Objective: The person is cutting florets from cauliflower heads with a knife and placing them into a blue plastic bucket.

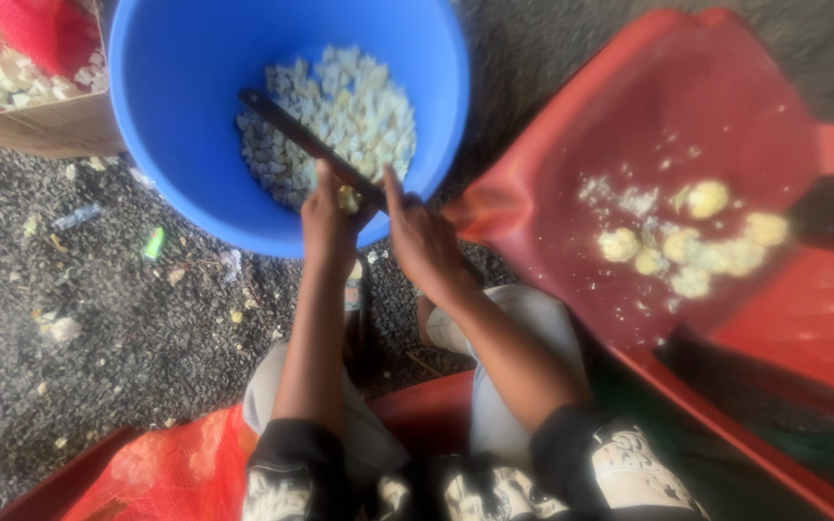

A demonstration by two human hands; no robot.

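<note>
Two hands [325, 217] [422, 241], knife [306, 145], blue tub [176, 87]

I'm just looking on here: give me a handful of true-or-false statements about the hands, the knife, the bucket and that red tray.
1. The blue bucket holds pale chopped pieces. True.
2. Both hands work above the red tray. False: the left hand and right hand are at the bucket's near rim.
3. A dark knife reaches over the bucket. True.
4. The red tray is bare. False: several yellowish lumps and crumbs lie on it.
5. The ground is smooth tile. False: it is dark gravel with scattered scraps.
</note>
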